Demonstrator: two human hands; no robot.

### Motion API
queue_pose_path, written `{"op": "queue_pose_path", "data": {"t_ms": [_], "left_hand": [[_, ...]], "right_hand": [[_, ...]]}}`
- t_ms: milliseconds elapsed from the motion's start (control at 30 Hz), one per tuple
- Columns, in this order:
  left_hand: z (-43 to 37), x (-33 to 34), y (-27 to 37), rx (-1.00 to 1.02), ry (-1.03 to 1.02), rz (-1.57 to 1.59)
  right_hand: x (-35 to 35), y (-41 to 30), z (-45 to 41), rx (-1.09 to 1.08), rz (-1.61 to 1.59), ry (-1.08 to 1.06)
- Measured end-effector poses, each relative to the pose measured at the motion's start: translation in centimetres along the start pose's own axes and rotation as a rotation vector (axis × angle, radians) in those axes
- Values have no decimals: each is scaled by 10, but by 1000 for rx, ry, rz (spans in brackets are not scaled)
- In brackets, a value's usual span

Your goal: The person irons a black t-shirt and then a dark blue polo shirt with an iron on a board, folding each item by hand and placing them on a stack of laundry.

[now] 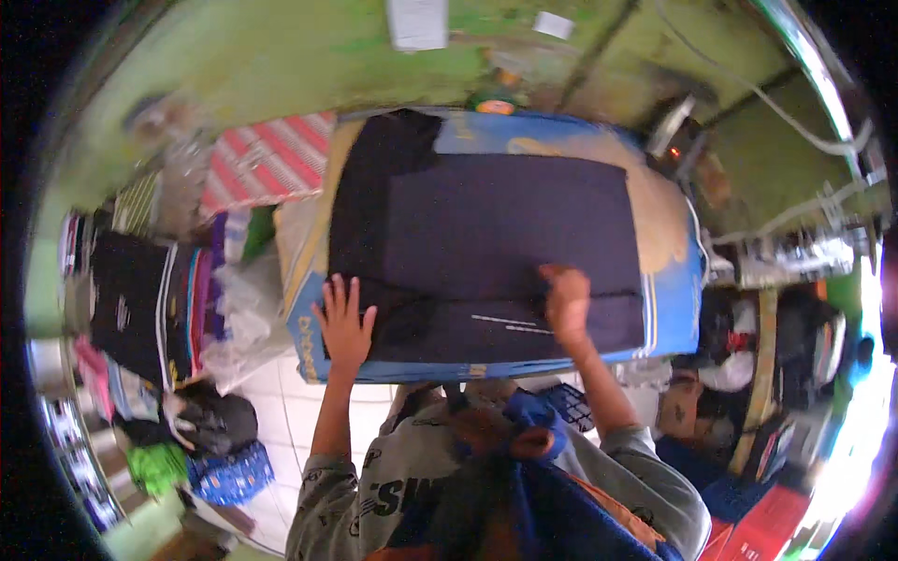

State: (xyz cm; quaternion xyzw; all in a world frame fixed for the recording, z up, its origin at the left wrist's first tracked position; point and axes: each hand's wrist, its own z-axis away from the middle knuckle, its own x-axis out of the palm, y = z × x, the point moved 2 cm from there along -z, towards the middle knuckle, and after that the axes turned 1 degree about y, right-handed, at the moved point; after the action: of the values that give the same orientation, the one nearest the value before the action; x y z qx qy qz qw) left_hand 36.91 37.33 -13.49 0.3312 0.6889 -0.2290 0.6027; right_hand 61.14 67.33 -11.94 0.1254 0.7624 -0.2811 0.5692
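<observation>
A dark garment point(505, 217), black to dark purple, lies spread on a table covered with blue and tan printed cloth point(659, 224). A fold or seam crosses it near its front, and two short white stripes point(508, 324) show below that line. My left hand point(346, 322) rests flat at the garment's front left edge, fingers apart and holding nothing. Over the front right part of the garment is my right hand point(570, 301), blurred, with its fingers curled. Whether anything small is in its fingers I cannot tell. White piping runs along the garment's right edge.
A red-and-white striped packet point(273, 161) lies at the table's back left. Stacked folded clothes point(133, 301) and clear plastic bags point(249, 315) stand to the left. At the back right is a blurred device with a red light point(675, 151). Cables hang along the right wall.
</observation>
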Motion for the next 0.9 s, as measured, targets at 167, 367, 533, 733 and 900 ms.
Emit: {"op": "queue_pose_path", "data": {"t_ms": [167,367,533,733,900], "left_hand": [[-2,16,4,-50,-24,9],[-4,18,8,-58,-25,10],[-3,16,2,-74,-33,15],[-12,9,0,-83,55,4],[-153,21,-32,16,174,374]], "right_hand": [[-47,122,74,402,304,385],[-41,142,84,430,331,409],[-49,136,73,372,384,426],[-52,161,62,342,392,424],[-54,197,-63,148,101,391]]}}
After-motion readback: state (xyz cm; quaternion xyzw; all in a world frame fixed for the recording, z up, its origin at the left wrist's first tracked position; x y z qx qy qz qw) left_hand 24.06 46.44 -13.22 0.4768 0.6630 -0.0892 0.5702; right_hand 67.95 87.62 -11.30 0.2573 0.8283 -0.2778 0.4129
